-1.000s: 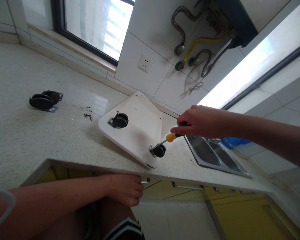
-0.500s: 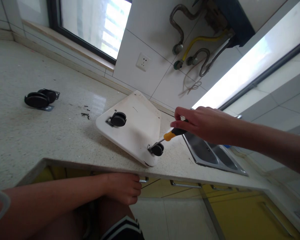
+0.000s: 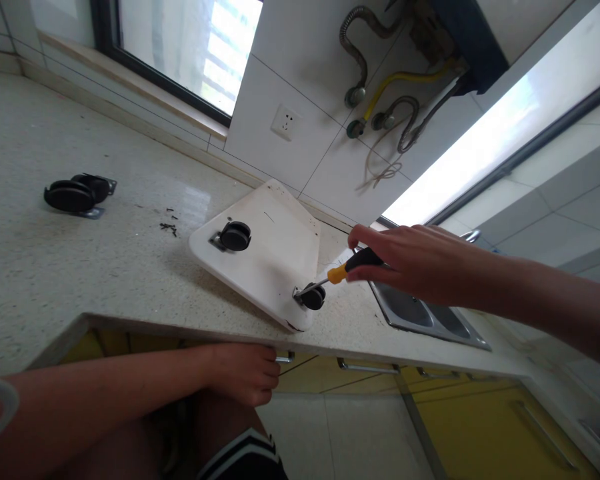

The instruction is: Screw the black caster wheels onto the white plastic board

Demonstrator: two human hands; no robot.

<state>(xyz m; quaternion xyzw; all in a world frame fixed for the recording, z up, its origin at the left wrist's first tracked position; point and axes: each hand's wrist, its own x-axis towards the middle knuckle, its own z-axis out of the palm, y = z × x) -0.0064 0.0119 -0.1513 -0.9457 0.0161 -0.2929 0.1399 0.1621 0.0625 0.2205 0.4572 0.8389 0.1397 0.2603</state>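
My right hand (image 3: 397, 257) is wrapped round a screwdriver (image 3: 337, 274) with a yellow and black handle. Its shaft slants down to the metal mounting plate of a black caster (image 3: 313, 297), near the front right corner of a white board (image 3: 275, 267). A second black caster (image 3: 236, 236) is on the same board, towards its left corner. My left hand (image 3: 247, 373) rests on my knee below the counter edge, fingers curled in a loose fist. Exactly how the tip meets the screw is too small to see.
Loose black casters (image 3: 75, 193) lie on the speckled counter (image 3: 130, 273) at the left. Several small dark screws (image 3: 169, 227) lie left of the board. A steel sink (image 3: 405, 307) is at the right. Yellow cabinets (image 3: 460, 427) with metal handles stand beneath.
My right hand has turned and dropped slightly around the screwdriver handle. The tip stays at the caster's plate. My left hand keeps its place, and the whole view shifts slightly.
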